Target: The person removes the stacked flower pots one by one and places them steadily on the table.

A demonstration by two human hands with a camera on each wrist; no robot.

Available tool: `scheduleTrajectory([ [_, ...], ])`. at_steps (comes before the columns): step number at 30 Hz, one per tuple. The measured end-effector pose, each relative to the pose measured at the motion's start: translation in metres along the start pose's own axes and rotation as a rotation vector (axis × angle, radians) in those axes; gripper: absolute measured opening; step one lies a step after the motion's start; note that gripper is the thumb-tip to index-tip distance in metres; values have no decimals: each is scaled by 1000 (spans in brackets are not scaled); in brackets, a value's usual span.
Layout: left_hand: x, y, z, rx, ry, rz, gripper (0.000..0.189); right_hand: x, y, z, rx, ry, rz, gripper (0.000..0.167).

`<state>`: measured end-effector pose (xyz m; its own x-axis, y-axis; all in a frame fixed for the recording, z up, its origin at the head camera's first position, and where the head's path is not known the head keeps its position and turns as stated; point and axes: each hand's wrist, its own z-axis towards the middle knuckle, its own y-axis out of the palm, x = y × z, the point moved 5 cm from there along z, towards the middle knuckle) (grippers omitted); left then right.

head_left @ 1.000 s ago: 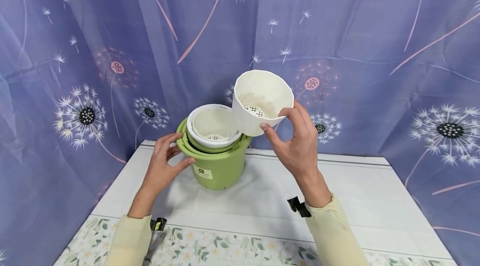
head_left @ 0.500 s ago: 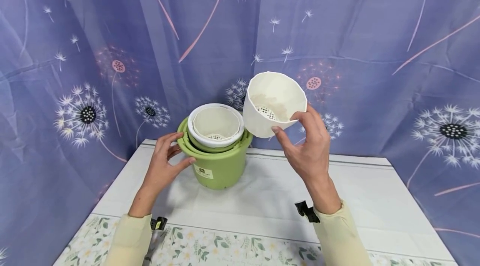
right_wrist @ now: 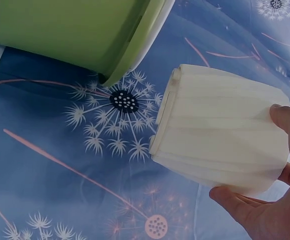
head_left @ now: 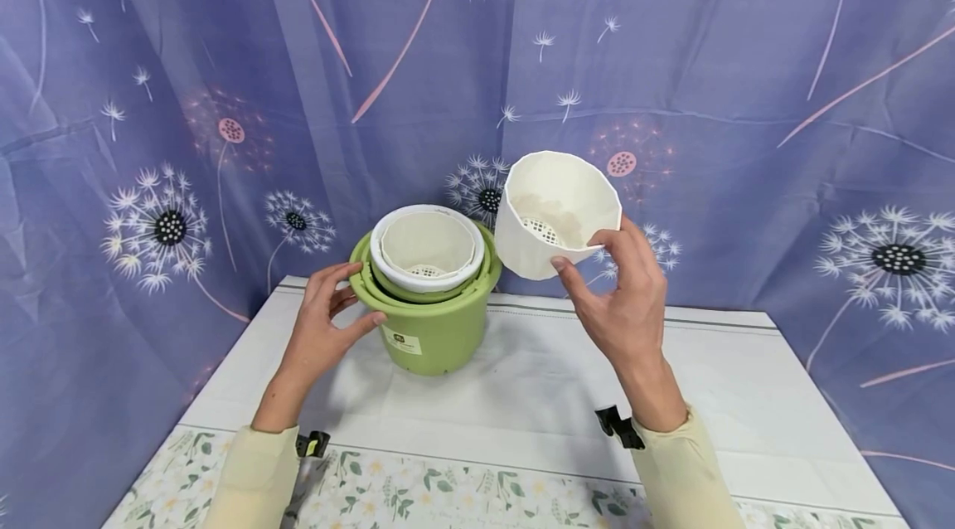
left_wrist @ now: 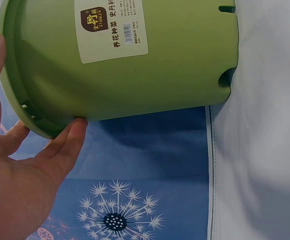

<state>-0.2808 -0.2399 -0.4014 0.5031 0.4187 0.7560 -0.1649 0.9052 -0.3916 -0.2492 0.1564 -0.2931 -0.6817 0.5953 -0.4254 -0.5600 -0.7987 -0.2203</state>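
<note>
A cream-white flowerpot (head_left: 522,243) with a faceted wall and a slotted bottom is held up in the air, tilted toward the head camera. My right hand (head_left: 622,297) pinches its rim, thumb outside and fingers over the edge; brownish stains show inside. To its left a large green flowerpot (head_left: 448,338) stands upright, bearing a paper label (left_wrist: 115,30). Nested in it are a smaller green pot, a white-rimmed pot (head_left: 380,247) and another cream pot (head_left: 429,243). My left hand (head_left: 317,334) holds the green pot's rim at its left side.
The pots stand on a white cloth (head_left: 545,396) with a floral strip (head_left: 448,487) along the front. Behind and at both sides hangs a blue-purple dandelion curtain (head_left: 418,156), close to the stack's back.
My right hand has carried the cream-white flowerpot to the right, away from the nested stack, and slightly down in the last half second. My left hand stays on the green rim.
</note>
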Motion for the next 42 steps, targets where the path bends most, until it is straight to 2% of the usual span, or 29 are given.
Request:
scheduleTrajectory([
  [22,1,-1,0,-3,1,6,78,17,-7,-14,-54,2,-83,39],
  [36,0,3,3,-8,4,-10,79,30,-16,-19,-82,5,-103,38],
  [42,0,2,0,-4,-1,-7,79,35,-16,-27,-95,25,-125,36],
])
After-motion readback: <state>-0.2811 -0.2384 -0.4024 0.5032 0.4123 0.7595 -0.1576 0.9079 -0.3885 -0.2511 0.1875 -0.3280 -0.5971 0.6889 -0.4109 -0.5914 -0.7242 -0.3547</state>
